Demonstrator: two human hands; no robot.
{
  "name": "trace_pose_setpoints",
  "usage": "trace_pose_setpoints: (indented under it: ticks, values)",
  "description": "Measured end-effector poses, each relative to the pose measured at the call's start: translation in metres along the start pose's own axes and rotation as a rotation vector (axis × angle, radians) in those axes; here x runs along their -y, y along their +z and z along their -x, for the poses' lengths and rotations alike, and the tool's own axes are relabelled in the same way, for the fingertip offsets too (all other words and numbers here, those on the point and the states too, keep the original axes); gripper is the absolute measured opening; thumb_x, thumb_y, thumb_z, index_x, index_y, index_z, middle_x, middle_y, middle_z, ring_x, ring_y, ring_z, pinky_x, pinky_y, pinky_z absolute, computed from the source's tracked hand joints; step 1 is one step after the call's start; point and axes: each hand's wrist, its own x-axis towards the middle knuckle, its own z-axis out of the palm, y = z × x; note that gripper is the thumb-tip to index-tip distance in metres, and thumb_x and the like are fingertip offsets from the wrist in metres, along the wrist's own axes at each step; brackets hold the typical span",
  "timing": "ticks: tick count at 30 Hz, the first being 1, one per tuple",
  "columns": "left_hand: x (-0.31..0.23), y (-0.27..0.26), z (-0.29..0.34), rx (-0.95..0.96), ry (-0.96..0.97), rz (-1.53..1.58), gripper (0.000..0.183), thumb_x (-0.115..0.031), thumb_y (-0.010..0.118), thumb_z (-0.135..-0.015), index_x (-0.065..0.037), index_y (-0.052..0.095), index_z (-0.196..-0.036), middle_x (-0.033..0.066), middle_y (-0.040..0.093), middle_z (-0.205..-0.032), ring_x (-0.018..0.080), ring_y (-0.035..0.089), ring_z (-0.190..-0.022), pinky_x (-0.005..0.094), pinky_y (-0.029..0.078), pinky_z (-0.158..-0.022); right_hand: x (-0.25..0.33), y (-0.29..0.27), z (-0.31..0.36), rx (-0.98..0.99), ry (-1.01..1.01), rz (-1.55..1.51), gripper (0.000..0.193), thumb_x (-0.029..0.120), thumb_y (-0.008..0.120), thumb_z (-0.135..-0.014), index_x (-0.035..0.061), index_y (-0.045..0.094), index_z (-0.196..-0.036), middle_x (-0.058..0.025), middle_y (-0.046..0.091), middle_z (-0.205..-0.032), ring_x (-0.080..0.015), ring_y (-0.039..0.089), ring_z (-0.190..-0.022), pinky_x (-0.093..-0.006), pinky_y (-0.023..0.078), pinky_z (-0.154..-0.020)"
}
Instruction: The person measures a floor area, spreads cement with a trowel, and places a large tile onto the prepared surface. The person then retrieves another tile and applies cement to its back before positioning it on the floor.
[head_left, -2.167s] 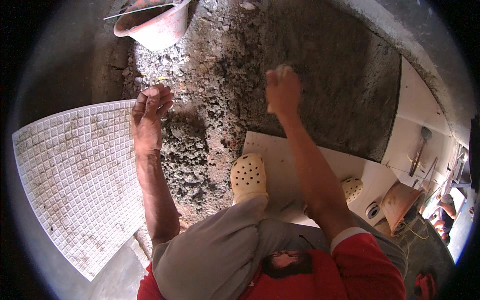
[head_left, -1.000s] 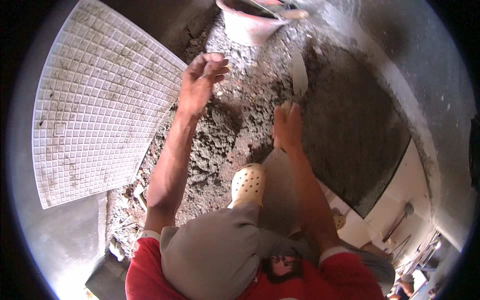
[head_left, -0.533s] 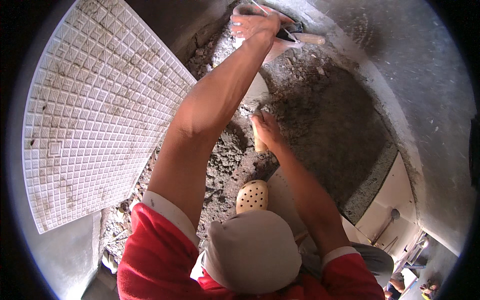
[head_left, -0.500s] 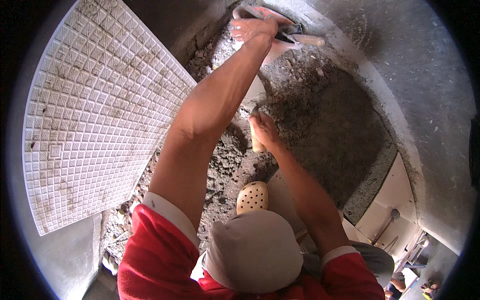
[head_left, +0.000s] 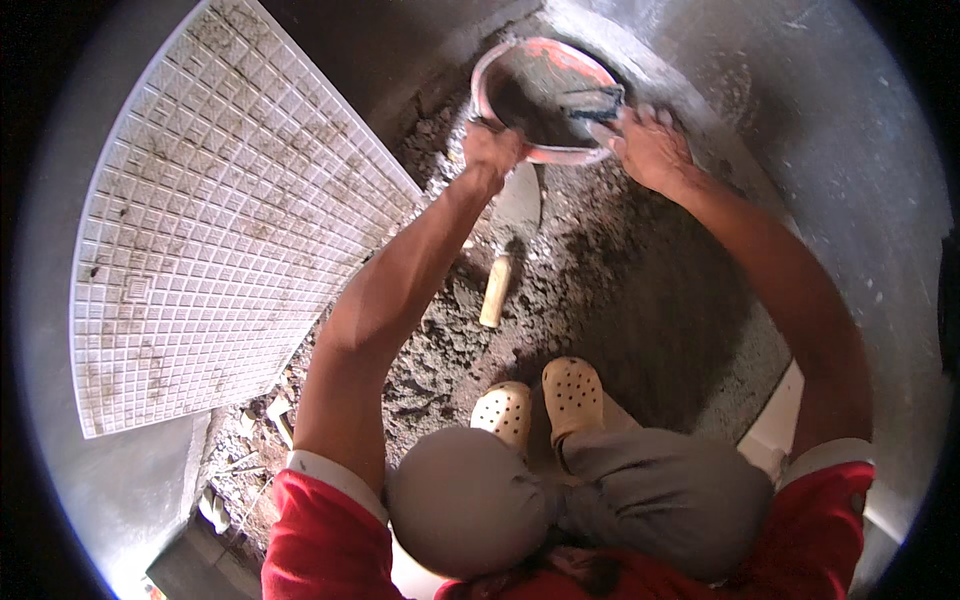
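Note:
An orange-red basin (head_left: 545, 157) with a whitened rim sits at the far end, with grey material inside. My left hand (head_left: 493, 147) is closed round its near left rim. My right hand (head_left: 650, 148) grips the right side of the rim, the thumb toward the inside and the fingers partly hidden. A dark-edged tool (head_left: 590, 102) rests in the basin by my right fingers; its kind is unclear. Below the basin a trowel (head_left: 495, 290) with a pale wooden handle lies on the rough mortar, its grey blade (head_left: 520, 200) pointing toward the basin.
A white, grid-patterned panel (head_left: 220, 230) leans along the left side. Rubble and lumpy mortar (head_left: 430, 350) cover the ground, with a smoother dark patch (head_left: 670, 330) on the right. Grey walls (head_left: 840, 150) curve around. My feet, in tan clogs (head_left: 575, 390), stand near the middle.
My right hand has let go of the trowel and moved up to the basin's right side. The basin, tilted before, now shows its inside. Both clogs have come into view.

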Motion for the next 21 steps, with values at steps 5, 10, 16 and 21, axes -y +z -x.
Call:
trace_pose_setpoints:
  ticks: [5,10,16,21]
  values:
    - [-0.053,-0.004,0.031,-0.719,0.521,-0.669,0.088,-0.023,0.078,-0.068,-0.001,0.031,-0.138,0.0245,0.036,-0.134,0.0415,0.042,-0.124,0.0494,0.038,-0.104,-0.013,0.034,-0.032,0.166,0.218,-0.284,0.046,0.034,0.054,-0.092,-0.0006,0.052,-0.123,-0.0252,0.061,-0.115,-0.0418,0.057,-0.111,-0.0499,0.045,-0.095]
    - [-0.098,0.042,-0.035,0.037,0.73,-0.945,0.036,-0.018,0.064,-0.078,-0.013,0.067,-0.113,0.012,0.06,-0.126,0.0325,0.06,-0.113,0.0419,0.052,-0.092,-0.026,0.063,-0.03,0.04,0.119,-0.342,0.042,0.03,0.057,-0.088,-0.0022,0.054,-0.115,-0.0257,0.065,-0.101,-0.044,0.063,-0.095,-0.0524,0.05,-0.084]
    - [-0.054,0.113,-0.088,0.163,0.808,-1.149,0.043,-0.019,0.063,-0.084,-0.012,0.056,-0.125,0.0155,0.058,-0.128,0.0336,0.057,-0.118,0.0446,0.048,-0.097,-0.021,0.059,-0.017,0.101,0.155,-0.558,0.051,0.031,0.056,-0.087,-0.0045,0.045,-0.122,-0.025,0.067,-0.092,-0.0442,0.065,-0.088,-0.054,0.05,-0.08]
    - [-0.083,0.091,-0.063,-0.155,0.865,-1.021,0.034,-0.021,0.062,-0.088,-0.004,0.056,-0.116,0.0178,0.064,-0.114,0.0313,0.064,-0.107,0.0424,0.053,-0.088,-0.017,0.048,-0.009,0.114,0.146,-0.518,0.052,0.028,0.055,-0.088,-0.0044,0.041,-0.127,-0.0248,0.067,-0.094,-0.0423,0.065,-0.091,-0.0529,0.051,-0.081]
